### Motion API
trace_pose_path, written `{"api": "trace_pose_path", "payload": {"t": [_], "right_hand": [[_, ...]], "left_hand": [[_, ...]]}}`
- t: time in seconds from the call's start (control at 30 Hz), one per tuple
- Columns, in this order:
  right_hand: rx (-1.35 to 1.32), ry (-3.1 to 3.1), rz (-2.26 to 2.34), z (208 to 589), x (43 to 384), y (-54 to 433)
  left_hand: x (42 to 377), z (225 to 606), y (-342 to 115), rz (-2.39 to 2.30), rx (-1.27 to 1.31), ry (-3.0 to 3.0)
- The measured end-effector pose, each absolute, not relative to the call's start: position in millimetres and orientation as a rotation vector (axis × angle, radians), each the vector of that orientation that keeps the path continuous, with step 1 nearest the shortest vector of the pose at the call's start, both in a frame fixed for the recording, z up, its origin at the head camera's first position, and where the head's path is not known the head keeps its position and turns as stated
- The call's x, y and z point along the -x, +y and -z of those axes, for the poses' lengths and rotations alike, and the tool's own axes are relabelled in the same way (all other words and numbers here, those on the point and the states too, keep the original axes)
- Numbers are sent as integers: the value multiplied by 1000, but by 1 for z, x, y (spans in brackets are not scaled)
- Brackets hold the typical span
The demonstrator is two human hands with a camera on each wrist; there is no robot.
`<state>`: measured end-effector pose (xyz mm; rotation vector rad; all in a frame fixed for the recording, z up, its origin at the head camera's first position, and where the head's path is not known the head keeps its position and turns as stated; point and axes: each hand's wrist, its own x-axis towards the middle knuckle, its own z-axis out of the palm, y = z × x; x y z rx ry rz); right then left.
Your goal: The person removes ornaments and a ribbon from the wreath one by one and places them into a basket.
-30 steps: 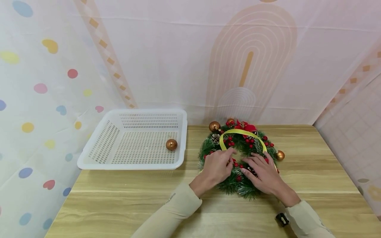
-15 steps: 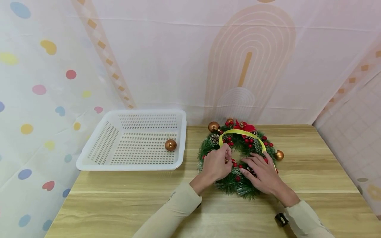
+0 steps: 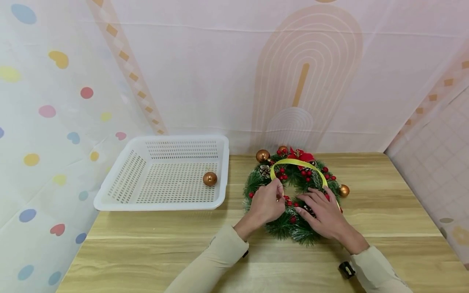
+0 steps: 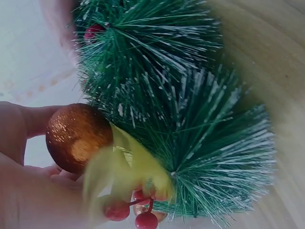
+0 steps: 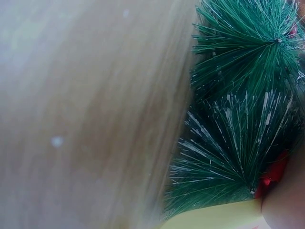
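A green wreath (image 3: 253, 184) with frosted tips lies on the table, trimmed with red berries, pine cones and a red flower (image 3: 305, 157). Yellow ribbon (image 3: 293, 161) arches across its upper part, and both its ends run down to the hands. At the wreath's left inner edge, my left hand (image 3: 265, 205) grips a glittery copper Christmas ball (image 4: 78, 138); the ball is mostly hidden in the head view. Loose ribbon shows beside that ball in the left wrist view. My right hand (image 3: 322, 209) rests on the wreath's lower right, fingers spread and relaxed.
A white perforated basket (image 3: 224, 162) stands to the left with one copper ball (image 3: 210, 179) inside. Other copper balls (image 3: 262, 155) sit at the wreath's outer edge. Behind the wooden table (image 3: 165, 252) hangs a printed cloth (image 3: 205, 81).
My left hand has shifted slightly, its fingers drawing closer together at the wreath's left inner edge. My right hand stays in place. The whole view drifts a little.
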<state>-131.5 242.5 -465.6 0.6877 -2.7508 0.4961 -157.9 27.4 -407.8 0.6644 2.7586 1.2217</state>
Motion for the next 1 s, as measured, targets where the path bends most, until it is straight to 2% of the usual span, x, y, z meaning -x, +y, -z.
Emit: {"api": "trace_pose_path", "payload": {"t": [0.27,0.7,1.0], "right_hand": [[-684,-2768,-498,465,132,243],[-689,-2757,-498,466,132,242],[-686,-2759,-494,464,131,242]], "left_hand": [[163,407,24,-1405,-515,2568],[168,411,31,-1386,-553,2645],[171,410,30,-1363,-468,2777]]}}
